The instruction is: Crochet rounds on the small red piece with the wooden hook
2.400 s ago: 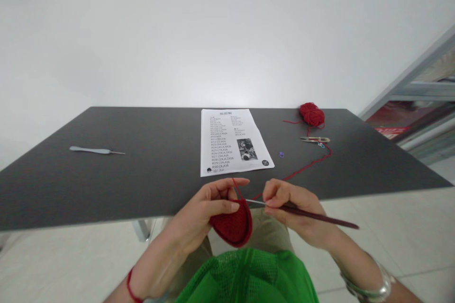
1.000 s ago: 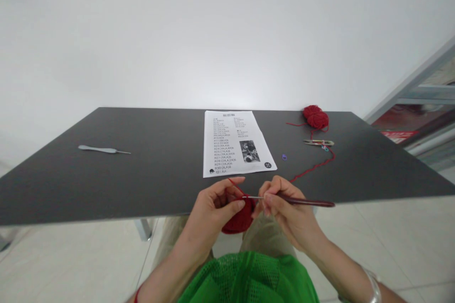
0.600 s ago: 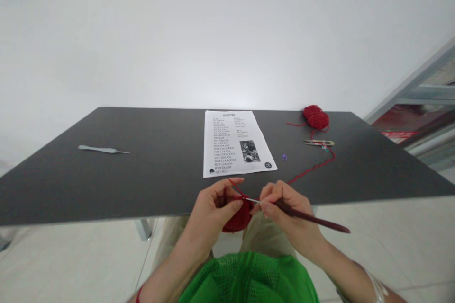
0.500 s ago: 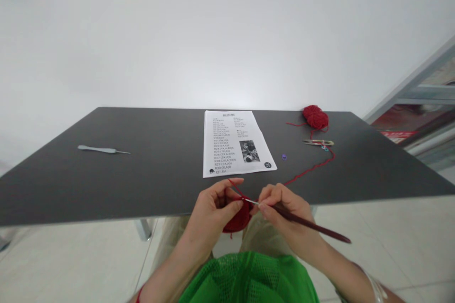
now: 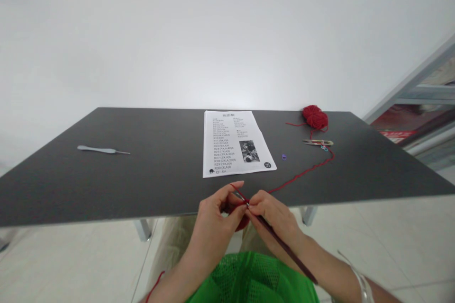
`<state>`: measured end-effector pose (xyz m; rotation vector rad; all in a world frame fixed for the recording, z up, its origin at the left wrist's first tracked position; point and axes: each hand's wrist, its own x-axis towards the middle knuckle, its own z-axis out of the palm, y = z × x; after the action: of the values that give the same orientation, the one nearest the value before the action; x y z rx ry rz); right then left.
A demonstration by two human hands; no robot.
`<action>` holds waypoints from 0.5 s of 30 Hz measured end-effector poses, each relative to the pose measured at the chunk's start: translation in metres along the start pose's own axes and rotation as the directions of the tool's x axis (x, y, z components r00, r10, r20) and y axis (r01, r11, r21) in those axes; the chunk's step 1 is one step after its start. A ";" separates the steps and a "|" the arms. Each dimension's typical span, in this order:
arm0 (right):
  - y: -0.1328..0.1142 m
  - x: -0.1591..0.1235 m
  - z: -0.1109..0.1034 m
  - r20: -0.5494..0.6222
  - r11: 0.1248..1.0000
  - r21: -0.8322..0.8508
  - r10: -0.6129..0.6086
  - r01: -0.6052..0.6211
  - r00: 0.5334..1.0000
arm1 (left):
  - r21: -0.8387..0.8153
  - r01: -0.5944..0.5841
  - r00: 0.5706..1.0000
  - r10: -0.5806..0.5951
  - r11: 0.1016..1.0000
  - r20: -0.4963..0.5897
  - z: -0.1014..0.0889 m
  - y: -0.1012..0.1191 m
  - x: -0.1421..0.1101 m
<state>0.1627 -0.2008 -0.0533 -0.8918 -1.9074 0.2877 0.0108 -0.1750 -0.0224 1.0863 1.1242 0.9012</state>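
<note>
So far, a cupped red crochet piece (image 5: 242,222) is only partly worked, clenched in the left hand (image 5: 216,224) just off the dark grey counter (image 5: 142,175), while a slim dark-red crochet hook (image 5: 284,246) is pinched by the right hand (image 5: 272,218), and a red yarn ball (image 5: 314,117) is left unworked.

The crocheted piece (image 5: 242,221) was recorded as deep red, its stitches forming fine ridged rows. The yarn ball (image 5: 314,117) and trailing strand (image 5: 302,176) were observed in a matching brighter red. The crochet hook (image 5: 284,246) was noted with a dark maroon handle. The worktop (image 5: 106,184) was logged as charcoal, and the pattern sheet (image 5: 227,142) as white with black print. The second hook (image 5: 103,150) was pale grey-blue, the stitch marker (image 5: 284,157) purple, the mesh garment (image 5: 252,279) bright green with a net pattern, the wrist cord (image 5: 154,279) red and the bangle (image 5: 362,289) silver.
</note>
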 end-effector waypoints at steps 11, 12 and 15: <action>0.008 -0.010 0.011 -0.028 0.906 -0.353 -0.260 0.234 0.965 | -0.384 0.214 0.975 -0.174 0.898 0.137 0.001 -0.008 0.006; 0.005 -0.014 0.015 -0.082 0.947 -0.295 -0.161 0.130 0.984 | -0.363 0.187 0.981 -0.159 0.913 0.107 0.003 -0.008 0.004; -0.001 -0.018 0.023 -0.200 0.982 0.085 0.184 -0.170 0.962 | -0.257 0.094 0.995 -0.087 0.962 0.039 0.005 -0.007 -0.002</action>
<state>0.1473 -0.2103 -0.0762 -1.0095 -1.6201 0.3497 0.0157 -0.1795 -0.0284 0.8238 0.9940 0.9294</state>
